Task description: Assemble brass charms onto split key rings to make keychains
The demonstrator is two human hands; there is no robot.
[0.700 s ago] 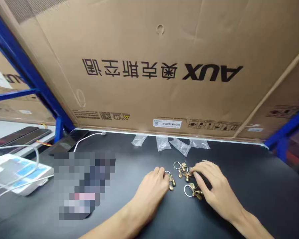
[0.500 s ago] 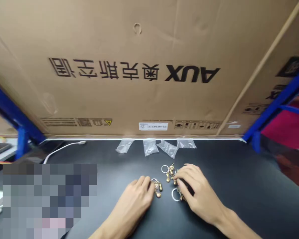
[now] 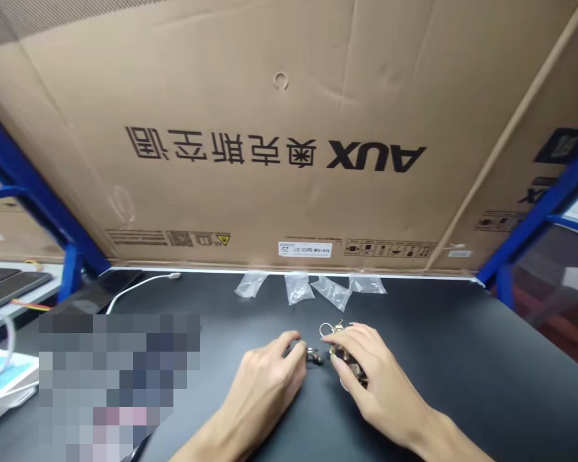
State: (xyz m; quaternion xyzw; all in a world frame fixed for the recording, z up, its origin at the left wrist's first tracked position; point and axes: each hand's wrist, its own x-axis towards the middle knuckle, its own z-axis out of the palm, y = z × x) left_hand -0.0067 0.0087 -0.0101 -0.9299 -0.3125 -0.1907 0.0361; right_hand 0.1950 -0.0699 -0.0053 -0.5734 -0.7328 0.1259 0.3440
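Small brass-coloured key rings lie in a cluster (image 3: 336, 340) on the black table (image 3: 462, 359). My left hand (image 3: 264, 378) rests palm down, fingers curled, its fingertips on one key ring (image 3: 313, 355). My right hand (image 3: 370, 372) lies over the other key rings with fingers bent and pressed on them, hiding most of them. A ring of one (image 3: 326, 330) pokes out beyond the fingertips.
Several small clear plastic bags (image 3: 313, 287) lie in a row at the table's back edge. A large cardboard box (image 3: 289, 128) stands behind, between blue rack posts (image 3: 72, 276). A white cable (image 3: 139, 285) and dark devices lie at the left.
My right hand has slid left over the key rings and covers more of them. My left hand has pulled its key ring closer. The camera view shifted.
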